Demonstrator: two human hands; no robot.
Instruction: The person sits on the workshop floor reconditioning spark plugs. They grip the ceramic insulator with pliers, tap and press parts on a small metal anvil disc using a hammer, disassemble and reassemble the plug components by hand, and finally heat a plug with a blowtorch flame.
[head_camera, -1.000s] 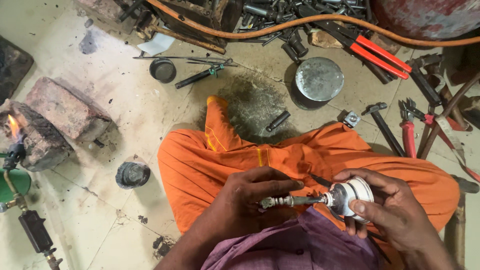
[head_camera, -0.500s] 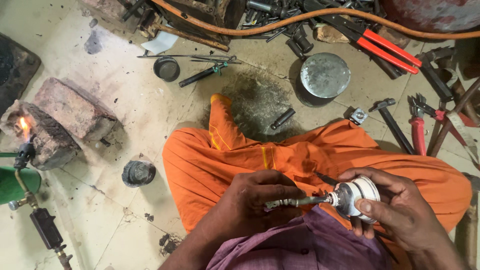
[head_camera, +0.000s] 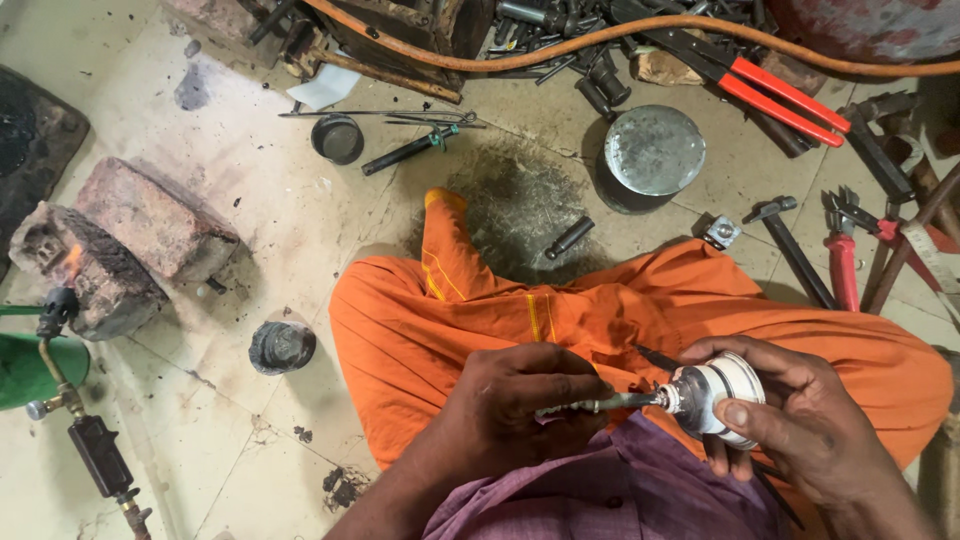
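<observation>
Head view: low in the frame, right of centre, the right hand wraps its fingers around a small round silver-and-white metal fitting, thumb pressed on its lower face. The left hand sits just left of it, fingers curled shut around a thin metal rod whose tip meets the neck of the fitting. Both hands rest over the person's lap, on orange cloth that spreads across the middle of the frame, with purple cloth at the bottom edge.

Above the lap, a round metal lid lies on the stained floor, near a short dark bolt. At upper right, red-handled cutters lie among dark tools, and an orange hose curves along the top. A hammer and red-handled pliers lie at the right edge.

At the left, 2 bricks lie side by side, with a small flame at the nearer one. Below it stands a green gas cylinder with a brass-fitted torch line. A small dark object, perhaps a cup, sits between the bricks and the orange cloth; a small dark round dish lies at upper left.
</observation>
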